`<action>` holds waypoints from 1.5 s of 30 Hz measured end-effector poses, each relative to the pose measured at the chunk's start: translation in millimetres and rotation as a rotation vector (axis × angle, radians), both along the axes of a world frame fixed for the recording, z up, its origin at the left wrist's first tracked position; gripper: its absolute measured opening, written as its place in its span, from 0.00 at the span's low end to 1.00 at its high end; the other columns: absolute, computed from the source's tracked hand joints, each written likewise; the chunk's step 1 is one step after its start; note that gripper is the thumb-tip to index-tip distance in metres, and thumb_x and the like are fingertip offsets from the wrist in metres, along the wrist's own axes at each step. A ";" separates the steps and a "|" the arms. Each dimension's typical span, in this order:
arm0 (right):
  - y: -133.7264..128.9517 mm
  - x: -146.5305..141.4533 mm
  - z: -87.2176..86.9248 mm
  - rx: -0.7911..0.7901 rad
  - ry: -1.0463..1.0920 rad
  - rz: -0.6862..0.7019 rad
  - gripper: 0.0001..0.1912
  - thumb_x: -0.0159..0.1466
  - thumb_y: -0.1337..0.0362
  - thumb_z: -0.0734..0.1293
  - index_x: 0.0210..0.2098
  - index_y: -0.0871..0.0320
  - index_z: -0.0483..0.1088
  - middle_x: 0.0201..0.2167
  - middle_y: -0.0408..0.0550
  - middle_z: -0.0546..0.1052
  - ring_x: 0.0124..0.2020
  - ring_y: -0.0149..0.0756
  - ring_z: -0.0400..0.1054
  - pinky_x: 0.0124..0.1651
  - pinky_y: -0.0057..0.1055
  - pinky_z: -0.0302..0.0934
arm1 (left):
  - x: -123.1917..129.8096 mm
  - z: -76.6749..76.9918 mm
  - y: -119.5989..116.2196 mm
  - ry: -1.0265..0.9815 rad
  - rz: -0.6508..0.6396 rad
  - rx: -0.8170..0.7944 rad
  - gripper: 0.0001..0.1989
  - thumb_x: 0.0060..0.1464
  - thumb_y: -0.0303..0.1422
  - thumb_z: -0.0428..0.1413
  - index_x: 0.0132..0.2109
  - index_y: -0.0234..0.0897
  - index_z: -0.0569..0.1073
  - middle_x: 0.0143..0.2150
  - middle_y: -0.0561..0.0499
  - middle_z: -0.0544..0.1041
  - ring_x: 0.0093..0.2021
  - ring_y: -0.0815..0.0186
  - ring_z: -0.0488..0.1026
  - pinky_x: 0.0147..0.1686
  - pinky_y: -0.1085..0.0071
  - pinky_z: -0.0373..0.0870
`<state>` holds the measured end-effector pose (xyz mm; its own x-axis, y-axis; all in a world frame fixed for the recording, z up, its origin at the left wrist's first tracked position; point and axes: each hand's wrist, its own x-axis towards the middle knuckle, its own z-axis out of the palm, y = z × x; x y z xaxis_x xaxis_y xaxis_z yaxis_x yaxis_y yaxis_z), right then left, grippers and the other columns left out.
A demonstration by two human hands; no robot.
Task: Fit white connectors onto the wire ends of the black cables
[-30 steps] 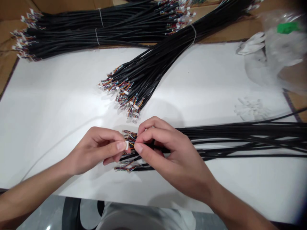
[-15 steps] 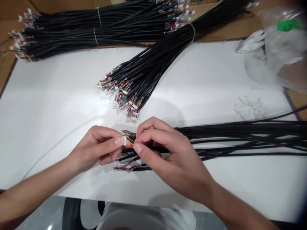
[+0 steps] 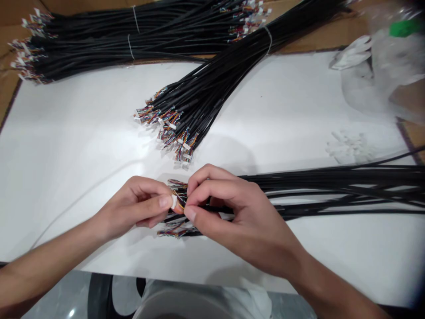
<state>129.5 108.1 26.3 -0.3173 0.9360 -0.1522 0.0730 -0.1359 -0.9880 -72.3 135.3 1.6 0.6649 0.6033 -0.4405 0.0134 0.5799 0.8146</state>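
Between the thumb and forefinger of my left hand (image 3: pixel 141 204) is a small white connector (image 3: pixel 174 201). Thin colored wires (image 3: pixel 179 204), one of them yellow, run from it toward my right hand (image 3: pixel 229 206). The right thumb and forefinger pinch these wires close to the connector; their tips hide the exact grip. Beneath both hands lie black cables (image 3: pixel 308 181) with stripped multicolored wire ends (image 3: pixel 172 232) pointing left. The cables extend to the right edge of the view.
A tied bundle of black cables (image 3: pixel 215 75) with white connectors slants across the white board (image 3: pixel 66 133). More tied bundles (image 3: pixel 99 44) lie at the back left. Loose white connectors (image 3: pixel 350 146) form a pile at right, below a clear plastic bag (image 3: pixel 392 62) and a white glove (image 3: pixel 353 53).
The connector has tilted slightly and sits a little lower between my fingers. Both hands keep their pinch in almost the same place. The view has shifted slightly.
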 end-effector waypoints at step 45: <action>-2.3 0.0 -1.1 -0.125 0.018 0.028 0.06 0.53 0.74 0.69 0.21 0.62 0.72 0.33 0.41 0.69 0.25 0.21 0.64 0.25 0.18 0.60 | -0.7 7.4 -3.4 0.159 -0.047 0.084 0.18 0.57 0.44 0.57 0.27 0.33 0.73 0.13 0.58 0.60 0.15 0.76 0.50 0.17 0.76 0.48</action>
<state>129.6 105.8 25.3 -0.3464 0.9009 -0.2615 0.0611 -0.2565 -0.9646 -73.0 132.0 9.0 0.6192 0.6127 -0.4911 0.1709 0.5053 0.8459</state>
